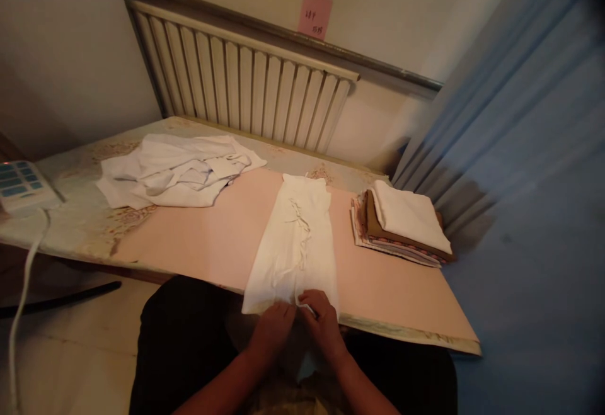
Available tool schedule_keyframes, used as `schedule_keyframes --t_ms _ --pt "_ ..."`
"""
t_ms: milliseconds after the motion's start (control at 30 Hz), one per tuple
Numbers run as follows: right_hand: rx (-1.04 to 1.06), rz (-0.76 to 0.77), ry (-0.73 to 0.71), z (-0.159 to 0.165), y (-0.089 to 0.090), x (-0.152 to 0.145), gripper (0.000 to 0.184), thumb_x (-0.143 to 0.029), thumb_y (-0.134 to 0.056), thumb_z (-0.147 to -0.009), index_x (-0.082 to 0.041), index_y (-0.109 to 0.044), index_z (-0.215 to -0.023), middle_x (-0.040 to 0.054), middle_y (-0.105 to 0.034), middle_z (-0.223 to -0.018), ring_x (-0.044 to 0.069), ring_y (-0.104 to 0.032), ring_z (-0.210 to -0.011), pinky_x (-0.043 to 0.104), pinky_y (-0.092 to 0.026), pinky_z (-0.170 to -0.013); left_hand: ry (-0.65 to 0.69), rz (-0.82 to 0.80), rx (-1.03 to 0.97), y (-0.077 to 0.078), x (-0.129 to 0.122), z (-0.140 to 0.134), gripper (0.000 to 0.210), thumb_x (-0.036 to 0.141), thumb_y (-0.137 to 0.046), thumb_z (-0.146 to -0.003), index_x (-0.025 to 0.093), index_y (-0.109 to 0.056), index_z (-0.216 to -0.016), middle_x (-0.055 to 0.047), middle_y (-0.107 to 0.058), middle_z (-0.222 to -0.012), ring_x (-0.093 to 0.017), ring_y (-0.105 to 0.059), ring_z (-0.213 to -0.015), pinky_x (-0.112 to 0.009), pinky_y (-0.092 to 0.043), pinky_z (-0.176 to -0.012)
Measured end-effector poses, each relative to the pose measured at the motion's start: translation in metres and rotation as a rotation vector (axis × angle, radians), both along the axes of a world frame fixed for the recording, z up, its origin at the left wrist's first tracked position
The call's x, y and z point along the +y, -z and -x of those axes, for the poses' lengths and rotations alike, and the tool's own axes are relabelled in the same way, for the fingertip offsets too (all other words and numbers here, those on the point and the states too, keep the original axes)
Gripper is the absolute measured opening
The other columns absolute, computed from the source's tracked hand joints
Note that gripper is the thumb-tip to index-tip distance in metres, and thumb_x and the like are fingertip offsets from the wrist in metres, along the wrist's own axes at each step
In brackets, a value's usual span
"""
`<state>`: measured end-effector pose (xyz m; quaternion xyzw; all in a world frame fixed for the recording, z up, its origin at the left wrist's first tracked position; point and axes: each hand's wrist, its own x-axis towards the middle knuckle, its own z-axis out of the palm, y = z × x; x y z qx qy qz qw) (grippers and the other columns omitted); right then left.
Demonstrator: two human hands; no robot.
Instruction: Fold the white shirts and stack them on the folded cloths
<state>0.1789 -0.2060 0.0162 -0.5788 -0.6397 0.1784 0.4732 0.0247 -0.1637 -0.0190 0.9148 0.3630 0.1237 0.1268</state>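
Note:
A white garment (pixel 302 238), narrow at the far end and flared towards me like a skirt, lies lengthwise on the pink sheet (pixel 203 238). Thin crossing ties or gathers run down its middle. At its near edge, my left hand (pixel 276 324) has its fingers closed on the fabric, left of a split or fold. Just to the right, my right hand (pixel 321 314) pinches a turned-up bit of the same edge. The two hands are close together at the table's front edge. Their fingertips are partly hidden.
A crumpled white cloth (pixel 174 172) lies at the back left. Folded fabrics (pixel 406 223) are stacked on the right beside a blue curtain (pixel 520 213). A white device with blue buttons (pixel 26 185) and its cable sit far left; a radiator (pixel 246 81) stands behind the table.

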Motion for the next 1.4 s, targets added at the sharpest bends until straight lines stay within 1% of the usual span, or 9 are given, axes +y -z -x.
schedule_keyframes --t_ms 267,500,567,667,800,900,1033,1200,1400 --pt "-0.281 -0.074 -0.028 0.006 0.003 -0.005 0.016 -0.014 -0.054 -0.087 -0.024 -0.065 -0.093 0.0060 -0.065 -0.103 0.022 -0.055 -0.105 0.041 -0.046 -0.092 0.029 -0.080 -0.040 0.006 -0.001 0.004 0.018 0.011 -0.043 -0.089 0.016 -0.059 -0.095 -0.007 -0.064 -0.093 -0.021 -0.057 -0.088 -0.037 -0.048 -0.081" --pt "-0.379 -0.048 -0.150 -0.004 -0.008 -0.017 0.028 -0.021 -0.060 -0.086 -0.024 -0.059 -0.113 0.0085 -0.059 -0.121 0.024 -0.049 -0.119 0.044 -0.044 -0.100 0.099 0.009 -0.130 -0.018 -0.002 0.031 0.013 0.023 -0.048 -0.090 0.020 -0.060 -0.092 -0.002 -0.063 -0.087 -0.015 -0.059 -0.077 -0.026 -0.048 -0.068" --pt "-0.364 -0.054 -0.136 -0.018 -0.008 -0.020 0.031 -0.021 -0.057 -0.088 -0.024 -0.056 -0.118 0.0087 -0.059 -0.123 0.023 -0.051 -0.118 0.043 -0.046 -0.100 0.075 -0.079 -0.190 -0.021 0.006 0.046 0.017 0.024 -0.045 -0.091 0.020 -0.060 -0.099 -0.004 -0.064 -0.090 -0.016 -0.060 -0.081 -0.027 -0.049 -0.072" --pt "-0.374 -0.086 -0.001 -0.049 -0.006 -0.024 0.032 -0.019 -0.048 -0.091 -0.025 -0.055 -0.123 0.0079 -0.060 -0.122 0.022 -0.054 -0.116 0.042 -0.047 -0.099 -0.001 -0.298 -0.246 -0.019 0.025 0.074 0.031 0.018 -0.041 -0.091 0.016 -0.055 -0.118 -0.011 -0.064 -0.111 -0.020 -0.058 -0.104 -0.034 -0.046 -0.093" --pt "-0.529 -0.051 0.143 -0.090 0.002 -0.033 0.042 -0.018 -0.045 -0.091 -0.025 -0.048 -0.133 0.0079 -0.055 -0.132 0.024 -0.049 -0.123 0.047 -0.044 -0.102 -0.090 -0.402 -0.029 -0.019 0.056 0.102 0.056 0.007 -0.038 -0.085 0.016 -0.039 -0.140 -0.013 -0.042 -0.145 -0.027 -0.034 -0.136 -0.042 -0.034 -0.107" --pt "-0.688 -0.014 0.137 -0.102 0.014 -0.038 0.051 -0.019 -0.044 -0.091 -0.026 -0.038 -0.142 0.0079 -0.044 -0.143 0.027 -0.040 -0.132 0.050 -0.041 -0.105 -0.103 -0.386 0.101 -0.021 0.072 0.108 0.062 0.008 -0.039 -0.084 0.021 -0.035 -0.144 -0.009 -0.030 -0.153 -0.027 -0.020 -0.142 -0.044 -0.028 -0.110" --pt "-0.796 -0.013 0.144 -0.100 0.026 -0.037 0.060 -0.016 -0.043 -0.091 -0.025 -0.025 -0.148 0.0086 -0.041 -0.146 0.027 -0.036 -0.135 0.052 -0.039 -0.106 -0.075 -0.368 0.201 -0.016 0.080 0.101 0.062 0.010 -0.038 -0.085 0.023 -0.032 -0.145 -0.007 -0.026 -0.155 -0.027 -0.016 -0.144 -0.047 -0.022 -0.112" --pt "-0.836 0.003 0.138 -0.100 0.026 -0.033 0.067 -0.012 -0.043 -0.086 -0.023 -0.022 -0.149 0.0092 -0.037 -0.148 0.026 -0.032 -0.137 0.050 -0.037 -0.108 -0.091 -0.406 0.249 -0.006 0.085 0.096 0.066 0.000 -0.029 -0.084 0.025 -0.034 -0.145 -0.005 -0.028 -0.154 -0.025 -0.016 -0.144 -0.048 -0.019 -0.113" --pt "-0.881 0.063 0.158 -0.098 0.024 -0.034 0.078 -0.004 -0.043 -0.077 -0.021 -0.020 -0.149 0.0088 -0.033 -0.151 0.026 -0.021 -0.142 0.051 -0.028 -0.112 -0.057 -0.367 0.273 -0.014 0.085 0.098 0.071 -0.002 -0.031 -0.078 0.023 -0.033 -0.145 -0.007 -0.027 -0.154 -0.025 -0.016 -0.144 -0.047 -0.018 -0.113"
